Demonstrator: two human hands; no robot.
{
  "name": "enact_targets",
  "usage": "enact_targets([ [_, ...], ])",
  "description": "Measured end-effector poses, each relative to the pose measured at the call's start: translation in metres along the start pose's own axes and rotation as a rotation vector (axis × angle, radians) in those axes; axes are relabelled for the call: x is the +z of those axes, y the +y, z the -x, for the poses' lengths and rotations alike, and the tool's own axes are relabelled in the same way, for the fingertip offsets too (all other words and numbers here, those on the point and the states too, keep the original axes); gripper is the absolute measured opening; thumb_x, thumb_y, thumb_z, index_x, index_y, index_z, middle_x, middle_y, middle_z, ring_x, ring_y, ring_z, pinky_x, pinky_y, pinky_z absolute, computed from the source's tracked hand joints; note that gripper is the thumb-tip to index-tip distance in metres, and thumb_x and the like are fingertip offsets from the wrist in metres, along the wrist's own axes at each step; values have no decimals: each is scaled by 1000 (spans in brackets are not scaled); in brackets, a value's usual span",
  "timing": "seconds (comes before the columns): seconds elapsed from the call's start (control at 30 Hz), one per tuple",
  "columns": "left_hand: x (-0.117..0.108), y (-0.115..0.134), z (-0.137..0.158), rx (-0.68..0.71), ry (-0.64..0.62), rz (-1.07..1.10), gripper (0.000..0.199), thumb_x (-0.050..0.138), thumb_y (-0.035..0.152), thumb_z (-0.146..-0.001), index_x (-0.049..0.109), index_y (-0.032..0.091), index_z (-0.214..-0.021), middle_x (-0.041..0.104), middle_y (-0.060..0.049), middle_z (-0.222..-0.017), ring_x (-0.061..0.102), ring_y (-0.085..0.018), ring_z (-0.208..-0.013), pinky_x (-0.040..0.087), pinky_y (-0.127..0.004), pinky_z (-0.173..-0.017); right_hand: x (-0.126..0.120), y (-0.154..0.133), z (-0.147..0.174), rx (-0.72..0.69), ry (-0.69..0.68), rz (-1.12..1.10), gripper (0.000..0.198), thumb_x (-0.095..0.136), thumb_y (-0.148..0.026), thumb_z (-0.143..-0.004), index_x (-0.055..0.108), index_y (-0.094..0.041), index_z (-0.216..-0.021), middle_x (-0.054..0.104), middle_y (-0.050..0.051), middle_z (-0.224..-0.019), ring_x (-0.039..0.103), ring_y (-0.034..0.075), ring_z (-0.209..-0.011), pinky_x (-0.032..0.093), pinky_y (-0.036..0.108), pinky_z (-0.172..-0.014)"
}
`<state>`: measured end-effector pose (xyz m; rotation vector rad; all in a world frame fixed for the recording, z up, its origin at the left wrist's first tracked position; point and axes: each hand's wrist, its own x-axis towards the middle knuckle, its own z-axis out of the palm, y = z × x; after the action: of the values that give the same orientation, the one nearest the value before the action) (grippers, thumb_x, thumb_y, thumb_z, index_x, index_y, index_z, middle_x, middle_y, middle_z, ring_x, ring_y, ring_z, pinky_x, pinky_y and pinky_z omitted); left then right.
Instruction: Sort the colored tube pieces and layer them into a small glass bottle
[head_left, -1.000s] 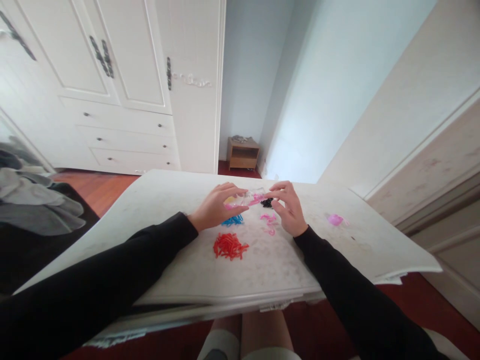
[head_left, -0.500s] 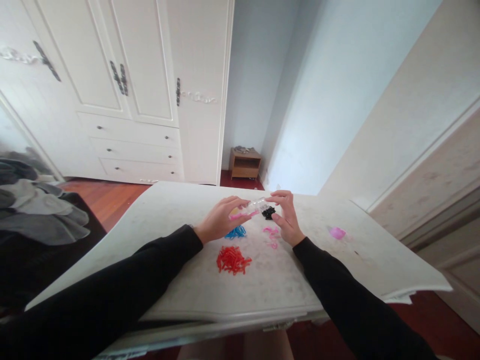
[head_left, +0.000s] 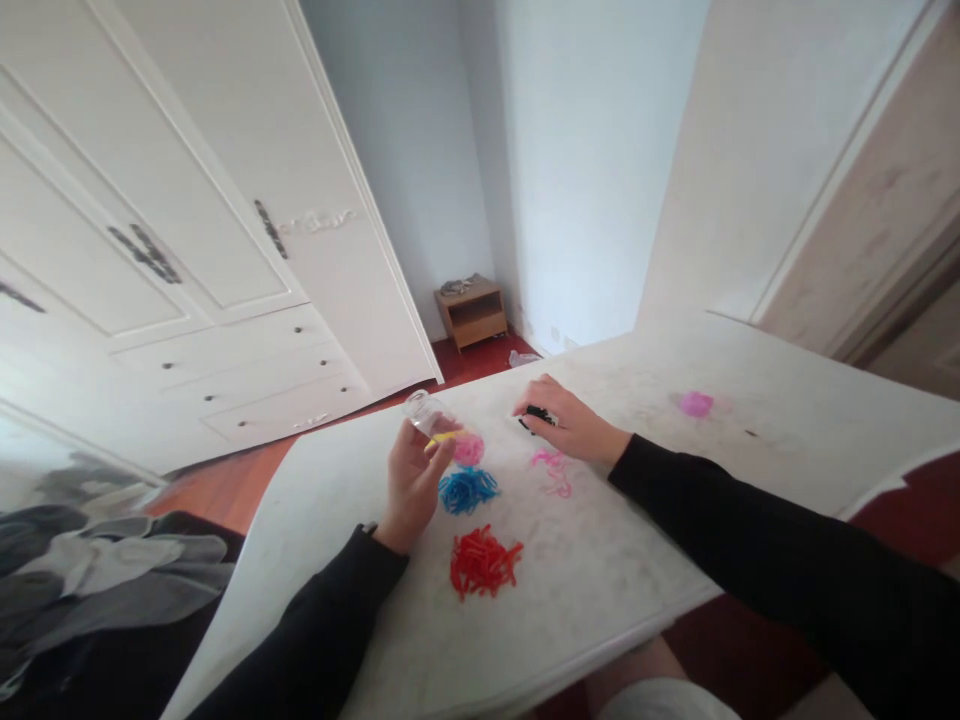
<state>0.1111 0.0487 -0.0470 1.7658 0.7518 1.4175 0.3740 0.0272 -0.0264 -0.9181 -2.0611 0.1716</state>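
Note:
My left hand (head_left: 412,480) is closed around a clear plastic jar (head_left: 421,408), its open mouth tilted up and away. Something yellow (head_left: 442,438) shows by the fingers; whether it is in the hand or on the table I cannot tell. My right hand (head_left: 566,420) curls down over the black pile (head_left: 538,415) of small pieces, fingers bent round them. Beside the left hand lie a pink pile (head_left: 469,447) and a blue pile (head_left: 468,490) of small band-like pieces. A red pile (head_left: 484,562) sits nearer me. Loose pink bands (head_left: 553,472) lie below the right hand.
Everything rests on a white table (head_left: 600,540). A pink object (head_left: 696,403) and a small dark bit (head_left: 751,433) lie to the right. Beyond the table stand a white wardrobe (head_left: 225,250) and a small wooden cabinet (head_left: 476,315). Clothes (head_left: 105,570) are heaped at left.
The view has swung right. My right hand has left the jar and come down onto the black pile. My left hand has turned the jar more upright.

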Motion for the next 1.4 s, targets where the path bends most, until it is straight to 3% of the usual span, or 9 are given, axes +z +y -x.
enact_targets([
  [0.1, 1, 0, 3, 32, -40, -46, 35, 71, 47, -92, 60, 19, -109, 72, -9, -103, 72, -22, -98, 59, -33, -83, -12, 6, 2, 9, -123, -69, 22, 56, -7, -83, 72, -19, -91, 72, 6, -88, 62, 20, -81, 50, 36, -78],
  [0.27, 0, -2, 4, 27, -68, -65, 37, 74, 47, -88, 60, 19, -108, 71, -8, -102, 70, -21, -96, 58, -32, -82, -34, 8, 5, 47, -276, -75, 37, 60, -1, -71, 81, -20, -94, 78, 5, -95, 68, 19, -82, 53, 33, -79],
  [0.5, -3, -5, 6, 32, -133, -78, 35, 75, 43, -88, 61, 19, -110, 71, -7, -103, 70, -19, -95, 57, -29, -79, -33, 1, 12, 34, -485, -122, 42, 73, -5, -68, 82, -25, -104, 78, 5, -118, 68, 24, -108, 52, 38, -96],
  [0.67, -4, -4, 8, 52, -189, -145, 33, 74, 41, -89, 62, 19, -110, 71, -7, -104, 69, -20, -95, 56, -32, -81, -28, -3, 18, 77, -535, -113, 39, 76, -6, -69, 82, -24, -102, 79, 3, -99, 68, 20, -91, 54, 33, -86],
  [0.8, -4, -2, 8, 67, -205, -159, 30, 73, 40, -89, 63, 19, -109, 70, -7, -104, 68, -19, -95, 55, -32, -83, -31, -2, 18, 61, -593, -75, 35, 80, -13, -73, 80, -23, -106, 75, 4, -103, 65, 21, -96, 50, 36, -94],
  [0.9, -4, -1, 8, 54, -208, -159, 30, 73, 40, -89, 63, 19, -109, 69, -6, -103, 67, -19, -94, 55, -32, -83, -33, 1, 18, 71, -597, -30, 56, 92, -26, -65, 75, -23, -118, 68, 8, -122, 59, 25, -112, 46, 40, -103],
  [1.0, -4, -1, 8, 45, -208, -154, 30, 74, 40, -89, 63, 19, -107, 69, -6, -102, 67, -18, -92, 55, -31, -81, -33, 3, 18, 131, -648, 12, 70, 98, -34, -57, 73, -19, -120, 66, 10, -118, 57, 26, -111, 47, 38, -99],
  [1.23, -2, -2, 8, 70, -221, -153, 28, 73, 38, -90, 62, 20, -107, 69, -5, -100, 67, -18, -90, 55, -31, -81, -32, 0, 15, 218, -670, -97, 18, 82, -18, -74, 78, -16, -92, 73, 4, -91, 64, 17, -84, 48, 28, -80],
  [1.4, -4, -4, 8, 143, -216, -252, 27, 73, 36, -89, 64, 19, -107, 69, -5, -100, 66, -18, -90, 54, -33, -82, -30, 0, 15, 217, -633, -118, 13, 73, -11, -75, 78, -15, -85, 75, 3, -82, 64, 15, -74, 47, 26, -70],
])
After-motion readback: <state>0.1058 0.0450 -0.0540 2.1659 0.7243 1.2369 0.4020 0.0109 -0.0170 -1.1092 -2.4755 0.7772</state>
